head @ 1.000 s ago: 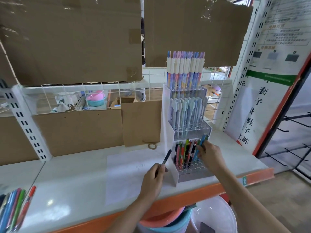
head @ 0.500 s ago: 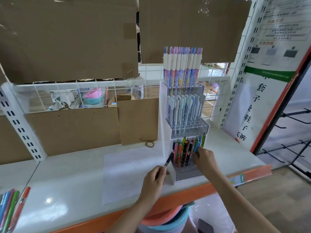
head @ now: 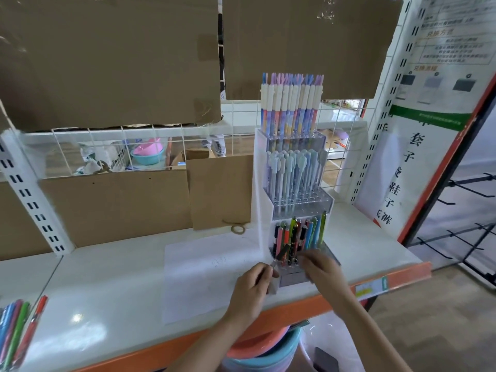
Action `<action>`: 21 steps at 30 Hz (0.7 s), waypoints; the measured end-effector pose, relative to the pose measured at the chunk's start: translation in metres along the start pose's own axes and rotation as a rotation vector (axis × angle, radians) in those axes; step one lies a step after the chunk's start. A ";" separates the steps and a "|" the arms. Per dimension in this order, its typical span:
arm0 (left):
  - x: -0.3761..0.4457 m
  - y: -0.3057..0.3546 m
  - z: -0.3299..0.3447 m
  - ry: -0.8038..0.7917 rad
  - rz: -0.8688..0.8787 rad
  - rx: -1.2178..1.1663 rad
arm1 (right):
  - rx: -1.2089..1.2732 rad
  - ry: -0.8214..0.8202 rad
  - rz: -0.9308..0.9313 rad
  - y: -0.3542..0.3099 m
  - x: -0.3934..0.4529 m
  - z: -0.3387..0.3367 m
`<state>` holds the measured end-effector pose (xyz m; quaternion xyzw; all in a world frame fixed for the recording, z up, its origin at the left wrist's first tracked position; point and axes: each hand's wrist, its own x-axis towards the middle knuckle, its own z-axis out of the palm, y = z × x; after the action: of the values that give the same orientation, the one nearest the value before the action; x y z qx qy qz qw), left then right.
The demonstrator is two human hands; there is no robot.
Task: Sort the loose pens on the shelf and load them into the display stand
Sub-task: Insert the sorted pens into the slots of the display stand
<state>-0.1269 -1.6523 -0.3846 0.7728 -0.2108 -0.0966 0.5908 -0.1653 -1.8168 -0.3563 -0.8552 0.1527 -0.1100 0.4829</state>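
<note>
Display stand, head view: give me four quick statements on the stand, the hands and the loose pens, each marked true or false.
1. The left hand holds a dark pen at the bottom tier of the display stand. True.
2. The stand's top tier is empty. False: it is packed with white-capped pens.
3. Loose pens lie at the far left of the shelf. True.
4. The right hand rests on the loose pens. False: it is at the stand's bottom tier.

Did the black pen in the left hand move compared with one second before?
Yes. The black pen, pinched by the left hand, has gone right, toward the display stand: its upper end now overlaps the bottom tier's pens, where earlier it stood left of the stand.
</note>
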 end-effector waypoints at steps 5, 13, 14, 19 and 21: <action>-0.002 0.013 0.020 -0.053 0.219 0.332 | 0.047 -0.086 -0.002 -0.001 -0.015 0.009; 0.023 -0.010 0.006 -0.036 0.518 0.803 | -0.160 0.244 -0.051 -0.008 0.031 -0.041; 0.024 -0.011 0.005 -0.049 0.517 0.828 | -0.241 0.240 -0.066 -0.008 0.036 -0.042; 0.020 -0.010 0.005 -0.042 0.482 0.784 | -0.421 0.208 -0.127 -0.006 0.050 -0.038; 0.019 -0.012 0.006 -0.034 0.480 0.774 | -0.469 0.173 -0.145 -0.006 0.054 -0.035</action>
<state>-0.1098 -1.6633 -0.3955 0.8643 -0.4142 0.1166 0.2606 -0.1263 -1.8610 -0.3313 -0.9399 0.1532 -0.1787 0.2473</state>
